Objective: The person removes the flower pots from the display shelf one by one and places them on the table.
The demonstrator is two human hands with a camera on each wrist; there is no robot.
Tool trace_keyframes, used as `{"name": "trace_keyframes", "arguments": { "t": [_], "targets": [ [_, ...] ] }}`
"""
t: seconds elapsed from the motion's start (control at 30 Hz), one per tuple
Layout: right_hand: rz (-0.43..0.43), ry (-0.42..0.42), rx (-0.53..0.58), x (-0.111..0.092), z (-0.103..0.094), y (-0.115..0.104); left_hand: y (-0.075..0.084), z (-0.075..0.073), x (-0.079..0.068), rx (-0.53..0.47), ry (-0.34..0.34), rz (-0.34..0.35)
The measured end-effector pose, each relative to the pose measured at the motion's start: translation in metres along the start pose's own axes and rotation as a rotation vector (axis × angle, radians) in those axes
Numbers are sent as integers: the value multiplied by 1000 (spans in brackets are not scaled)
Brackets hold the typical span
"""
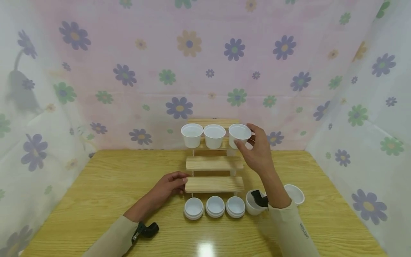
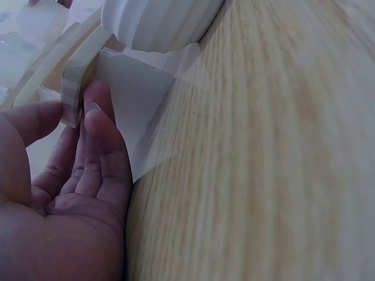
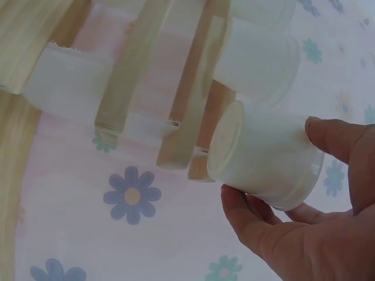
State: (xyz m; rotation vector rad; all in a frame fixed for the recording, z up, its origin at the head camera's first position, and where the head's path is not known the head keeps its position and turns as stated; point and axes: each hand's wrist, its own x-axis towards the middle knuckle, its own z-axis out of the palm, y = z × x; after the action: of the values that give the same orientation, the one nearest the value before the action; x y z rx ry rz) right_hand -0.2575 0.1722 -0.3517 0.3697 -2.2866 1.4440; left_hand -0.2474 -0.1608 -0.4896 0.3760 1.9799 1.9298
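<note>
A tiered stand with several pale wooden steps (image 1: 214, 184) on white side supports stands on the table. My left hand (image 1: 165, 186) pinches the left end of the lowest step, thumb on one face and fingers against the other, as the left wrist view shows. Up at a higher step, my right hand (image 1: 258, 151) grips a white cup (image 3: 272, 152) between thumb and fingers, mouth up. Left of it in the head view, two matching white cups, one far left (image 1: 192, 136) and one in the middle (image 1: 214, 137), stand upright side by side.
In front of the stand, three small white ribbed pots (image 1: 194, 207) form a row on the wooden table (image 1: 128, 171). Right of them, another white cup (image 1: 253, 208) stands partly behind my wrist strap, and one more (image 1: 294, 194) is beyond my forearm. Flower-printed cloth (image 1: 141, 82) encloses the table.
</note>
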Motion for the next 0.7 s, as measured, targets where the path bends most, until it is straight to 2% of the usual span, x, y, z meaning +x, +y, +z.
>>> {"name": "trace_keyframes", "arguments": {
  "t": [0.3,0.7],
  "targets": [
    [5,-20,-35,-7,-5,-15,2,0,-2,18,-5,11],
    [-57,-55,-9,-16,-8,-23,-1,0,0,8,9,-1]
  ]
}}
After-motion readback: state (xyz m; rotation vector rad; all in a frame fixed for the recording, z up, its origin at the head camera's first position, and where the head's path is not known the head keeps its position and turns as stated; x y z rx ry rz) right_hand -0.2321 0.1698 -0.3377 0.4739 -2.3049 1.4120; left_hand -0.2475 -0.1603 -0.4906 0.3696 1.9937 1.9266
